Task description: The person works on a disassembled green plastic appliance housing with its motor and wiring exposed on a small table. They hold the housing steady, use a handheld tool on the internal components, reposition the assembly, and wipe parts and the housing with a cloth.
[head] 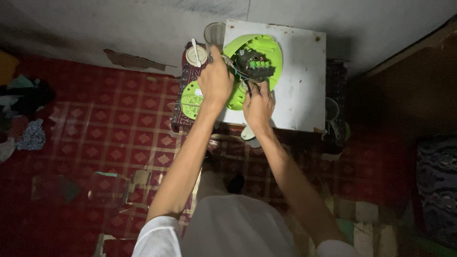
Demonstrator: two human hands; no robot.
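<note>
**Exposed wiring, loose parts near the board edge**

Right hand [259,107] is gripping the near rim of the round lime-green plastic appliance housing [252,66]; fingers are curled closed around thin dark wires there. Left hand [216,81] is pressing on the housing's left side, fingers narrow, but I cannot tell if they are pinching anything. Risk: tugging could be snapping a wire off the black motor-and-terminal block [254,64]. The housing is lying open, tilted on the white square board [304,76] serving as counter. The clear plastic jar [214,34] beyond could be tipping.
</note>
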